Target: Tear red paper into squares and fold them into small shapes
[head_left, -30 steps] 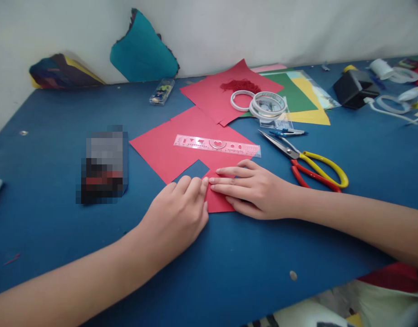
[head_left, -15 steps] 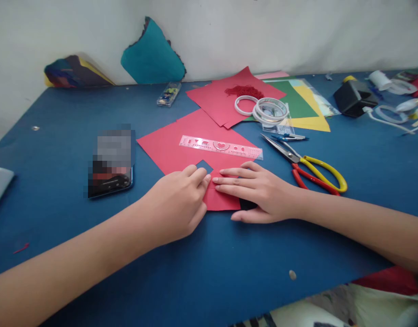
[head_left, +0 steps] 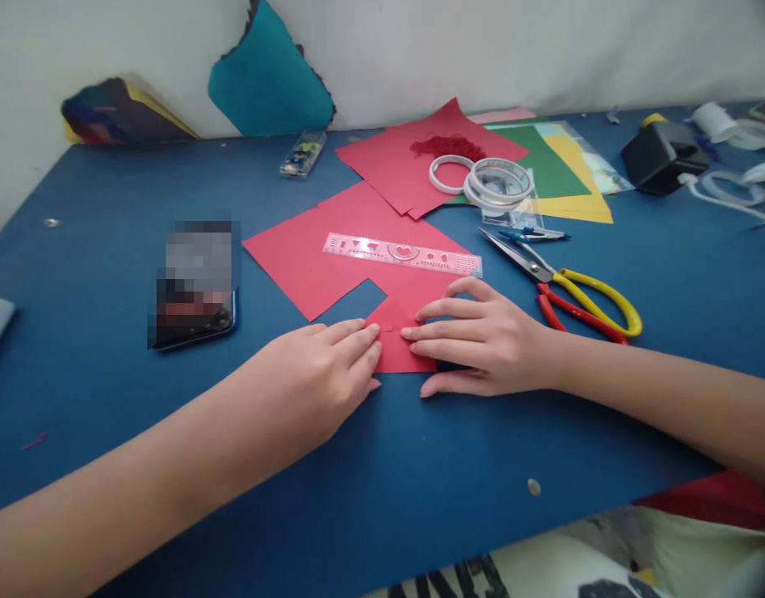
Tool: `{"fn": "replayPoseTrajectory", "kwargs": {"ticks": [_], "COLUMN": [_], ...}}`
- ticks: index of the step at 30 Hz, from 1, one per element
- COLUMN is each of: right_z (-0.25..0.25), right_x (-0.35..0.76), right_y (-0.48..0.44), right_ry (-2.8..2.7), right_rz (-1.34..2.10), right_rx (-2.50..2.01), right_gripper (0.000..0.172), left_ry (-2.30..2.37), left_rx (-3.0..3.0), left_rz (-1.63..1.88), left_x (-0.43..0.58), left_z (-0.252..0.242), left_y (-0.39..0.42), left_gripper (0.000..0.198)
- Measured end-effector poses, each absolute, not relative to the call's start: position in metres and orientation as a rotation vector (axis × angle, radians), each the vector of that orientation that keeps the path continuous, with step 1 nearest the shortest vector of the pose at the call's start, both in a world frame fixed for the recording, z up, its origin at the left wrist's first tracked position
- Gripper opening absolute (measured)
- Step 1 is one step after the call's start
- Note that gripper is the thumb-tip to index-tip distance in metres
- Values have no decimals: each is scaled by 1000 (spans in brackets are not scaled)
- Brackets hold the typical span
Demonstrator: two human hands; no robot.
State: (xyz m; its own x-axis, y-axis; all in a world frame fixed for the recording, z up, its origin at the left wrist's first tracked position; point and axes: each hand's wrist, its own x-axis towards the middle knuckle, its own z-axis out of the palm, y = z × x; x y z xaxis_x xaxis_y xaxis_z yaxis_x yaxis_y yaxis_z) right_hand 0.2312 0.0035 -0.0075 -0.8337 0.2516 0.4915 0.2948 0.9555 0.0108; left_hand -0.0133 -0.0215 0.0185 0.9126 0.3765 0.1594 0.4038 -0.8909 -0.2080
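Observation:
A small folded piece of red paper (head_left: 398, 353) lies flat at the middle of the blue table, between my two hands. My left hand (head_left: 335, 370) rests on its left edge, the fingers stretched out and lying flat side by side. On the other side, my right hand (head_left: 475, 345) lies with fingers spread, their tips pressing the paper's right part. Both hands are open and hide parts of the folded paper. Just beyond it is a larger red sheet (head_left: 295, 249) with a clear ruler (head_left: 404, 253) across it.
Scissors (head_left: 562, 282) with red and yellow handles lie right, beside a blue compass (head_left: 535, 235). Tape rolls (head_left: 499, 183), red thread (head_left: 448, 148) and coloured sheets (head_left: 556, 162) are at the back. A phone (head_left: 195, 291) lies left. A black box-shaped item (head_left: 662, 154) stands back right.
My left hand's curled fingers have straightened and now lie flat on the folded paper's left edge. The right hand has shifted slightly to the right. The view has tilted a little.

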Motion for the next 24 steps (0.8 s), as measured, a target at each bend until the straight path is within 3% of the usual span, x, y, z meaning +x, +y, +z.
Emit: {"fn": "replayPoseTrajectory", "kwargs": {"ticks": [4,10,16,24], "right_z": [-8,-5,-6,-4], "right_x": [231,231,234,228], "right_y": [3,4,4,2], "right_ry": [-2565,-2610,-2621,-2477], "right_rz": [-191,-154,-159,471], "right_rx": [-364,-291,-264,-600], "right_gripper": [17,24,12,12], "left_ry": [-565,-615,-657,-828], "left_rx": [-2801,-2790,-2808,-2770], "left_rz": [-35,16,-30,-195], "left_x": [-13,-13,-12,-3], "left_z": [22,19,22,17], "left_y": [-24,-29,-29,-31], "left_gripper": [32,34,28,19]}}
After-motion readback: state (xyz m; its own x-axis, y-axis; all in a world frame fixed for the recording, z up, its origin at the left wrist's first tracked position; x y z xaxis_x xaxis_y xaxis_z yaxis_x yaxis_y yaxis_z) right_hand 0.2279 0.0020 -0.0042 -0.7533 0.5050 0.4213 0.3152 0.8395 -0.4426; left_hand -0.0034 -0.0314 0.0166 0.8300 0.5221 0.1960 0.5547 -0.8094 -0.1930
